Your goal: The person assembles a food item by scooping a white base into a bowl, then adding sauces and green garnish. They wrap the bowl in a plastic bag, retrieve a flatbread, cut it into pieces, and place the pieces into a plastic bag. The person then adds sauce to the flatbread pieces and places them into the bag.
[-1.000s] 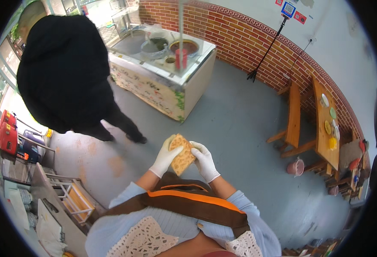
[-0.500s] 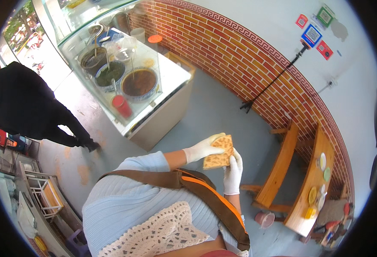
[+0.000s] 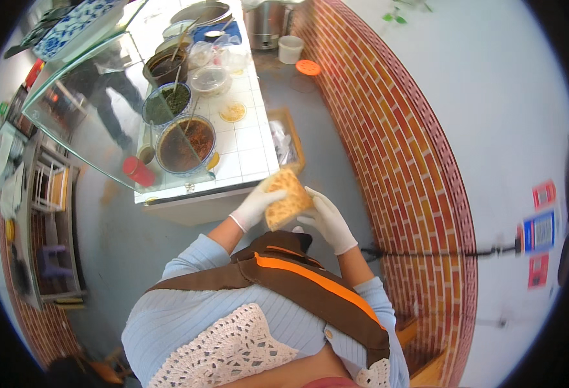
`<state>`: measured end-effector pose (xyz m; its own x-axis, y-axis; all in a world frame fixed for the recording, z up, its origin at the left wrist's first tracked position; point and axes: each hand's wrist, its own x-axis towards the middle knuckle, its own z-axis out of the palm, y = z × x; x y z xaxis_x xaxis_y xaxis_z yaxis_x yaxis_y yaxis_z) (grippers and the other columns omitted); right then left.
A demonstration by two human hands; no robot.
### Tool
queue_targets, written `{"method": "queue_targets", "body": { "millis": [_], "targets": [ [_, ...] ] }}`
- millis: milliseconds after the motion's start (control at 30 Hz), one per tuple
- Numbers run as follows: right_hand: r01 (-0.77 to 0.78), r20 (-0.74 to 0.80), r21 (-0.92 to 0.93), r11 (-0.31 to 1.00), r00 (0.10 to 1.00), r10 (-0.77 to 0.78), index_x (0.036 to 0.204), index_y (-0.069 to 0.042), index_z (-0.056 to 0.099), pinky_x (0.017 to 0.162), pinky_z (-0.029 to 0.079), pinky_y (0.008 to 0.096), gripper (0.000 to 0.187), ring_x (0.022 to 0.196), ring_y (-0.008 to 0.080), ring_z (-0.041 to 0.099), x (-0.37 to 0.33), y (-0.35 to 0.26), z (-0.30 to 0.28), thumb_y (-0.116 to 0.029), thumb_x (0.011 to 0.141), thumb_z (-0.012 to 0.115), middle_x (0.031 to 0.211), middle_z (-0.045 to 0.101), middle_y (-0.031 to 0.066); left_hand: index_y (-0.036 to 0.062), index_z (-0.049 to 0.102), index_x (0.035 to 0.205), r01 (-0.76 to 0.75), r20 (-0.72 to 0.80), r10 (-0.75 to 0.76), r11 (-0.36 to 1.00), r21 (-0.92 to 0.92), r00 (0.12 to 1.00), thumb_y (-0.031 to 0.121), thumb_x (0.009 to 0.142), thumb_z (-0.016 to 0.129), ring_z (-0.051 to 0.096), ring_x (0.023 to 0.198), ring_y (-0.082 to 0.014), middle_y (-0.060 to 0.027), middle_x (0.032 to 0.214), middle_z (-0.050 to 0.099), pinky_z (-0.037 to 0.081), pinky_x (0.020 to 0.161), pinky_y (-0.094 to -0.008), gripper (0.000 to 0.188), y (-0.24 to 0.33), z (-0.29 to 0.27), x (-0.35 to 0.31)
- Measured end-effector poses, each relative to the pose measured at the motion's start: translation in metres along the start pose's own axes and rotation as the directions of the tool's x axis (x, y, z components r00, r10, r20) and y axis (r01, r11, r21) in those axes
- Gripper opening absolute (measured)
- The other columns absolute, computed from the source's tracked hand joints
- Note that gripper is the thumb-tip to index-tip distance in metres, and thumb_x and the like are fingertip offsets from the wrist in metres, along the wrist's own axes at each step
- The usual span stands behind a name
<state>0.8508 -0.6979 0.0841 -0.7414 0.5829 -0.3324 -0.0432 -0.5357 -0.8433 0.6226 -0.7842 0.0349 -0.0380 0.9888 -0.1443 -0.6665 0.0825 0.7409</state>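
Observation:
A browned, spotted flatbread (image 3: 284, 210) is held up in front of my chest, near the counter's front end. My left hand (image 3: 254, 205), in a white glove, grips its left side with the thumb across the top face. The gloved right hand (image 3: 329, 223) has its fingers at the flatbread's right edge; their tips are partly hidden behind it. Just beyond, on the white-tiled counter (image 3: 249, 139), stand a bowl of red-brown sauce (image 3: 187, 145), a bowl of chopped greens (image 3: 167, 103) and a dark pot (image 3: 166, 66), with spoons or ladles in them.
A glass screen (image 3: 87, 110) borders the counter's left side, a red container (image 3: 139, 171) near its lower corner. Clear plastic tubs (image 3: 210, 81) stand behind the bowls. Right of the counter are a wooden crate (image 3: 297, 145), a white bucket (image 3: 290, 49) and a brick-patterned wall (image 3: 388, 142).
My body has turned left and come up to the counter, carrying the flatbread along. The bench and table have mostly left view. The dark-clothed person now shows only partly, through the glass.

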Motion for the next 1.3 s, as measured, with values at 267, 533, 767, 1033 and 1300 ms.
{"method": "queue_targets", "body": {
  "millis": [267, 533, 767, 1033, 1300],
  "targets": [
    [-0.284, -0.061, -0.144, 0.948, 0.959, 0.278, 0.139, -0.003, 0.063, 0.095, 0.059, 0.0385, 0.04, 0.105, 0.0228, 0.07, 0.157, -0.093, -0.162, -0.029, 0.109, 0.062, 0.121, 0.069, 0.0117, 0.0001, 0.041, 0.159, -0.39, -0.679, 0.496, 0.863, 0.321, 0.541, 0.009, 0.094, 0.074, 0.069, 0.121, -0.0267, -0.0156, 0.139, 0.066, 0.057, 0.104, -0.0392, 0.073, -0.009, -0.14, 0.148],
    [-0.484, 0.072, -0.352, 0.801, 0.839, 0.539, 0.13, -0.005, 0.07, 0.09, 0.058, 0.035, 0.034, 0.099, 0.0182, 0.07, 0.309, -0.146, -0.238, -0.029, 0.106, 0.065, 0.111, 0.072, 0.007, 0.0149, 0.037, 0.165, 0.805, -0.74, 0.646, 0.332, 0.492, 0.186, 0.04, 0.072, 0.09, 0.038, 0.145, -0.0552, -0.0334, 0.164, 0.034, 0.033, 0.123, -0.0542, 0.11, 0.003, -0.102, 0.183],
    [-0.236, 0.412, -0.745, 0.624, 0.573, 0.708, 0.139, -0.002, 0.064, 0.092, 0.059, 0.0328, 0.038, 0.099, 0.0165, 0.069, 0.451, -0.162, -0.162, -0.027, 0.111, 0.055, 0.117, 0.07, 0.0085, 0.0117, 0.045, 0.161, 0.737, -0.797, 0.604, 0.53, 0.419, 0.018, 0.041, 0.064, 0.098, 0.044, 0.144, -0.0491, -0.0305, 0.16, 0.039, 0.04, 0.121, -0.0503, 0.115, 0.023, -0.07, 0.187],
    [-0.476, 0.656, -0.648, 0.594, 0.048, 0.753, 0.164, -0.001, 0.032, 0.11, 0.055, 0.0433, 0.066, 0.141, 0.0289, 0.053, 0.47, -0.129, 0.008, -0.02, 0.107, 0.059, 0.153, 0.051, 0.0168, 0.0041, 0.045, 0.16, 0.486, -0.687, 0.724, 0.621, 0.615, -0.056, 0.029, 0.074, 0.095, 0.044, 0.148, -0.0424, -0.0271, 0.161, 0.042, 0.037, 0.125, -0.0454, 0.103, 0.024, 0.011, 0.223],
    [-0.281, 0.659, -0.75, 0.599, -0.243, 0.712, 0.165, -0.001, 0.028, 0.123, 0.039, 0.0418, 0.075, 0.148, 0.0267, 0.047, 0.484, -0.124, 0.078, -0.008, 0.097, 0.058, 0.161, 0.045, 0.0124, -0.0014, 0.053, 0.15, -0.676, -0.893, 0.244, 0.586, 0.446, -0.377, 0.012, 0.107, 0.06, 0.065, 0.125, -0.0185, -0.0094, 0.139, 0.067, 0.052, 0.108, -0.034, 0.046, 0.054, 0.025, 0.215]
  ]
}}
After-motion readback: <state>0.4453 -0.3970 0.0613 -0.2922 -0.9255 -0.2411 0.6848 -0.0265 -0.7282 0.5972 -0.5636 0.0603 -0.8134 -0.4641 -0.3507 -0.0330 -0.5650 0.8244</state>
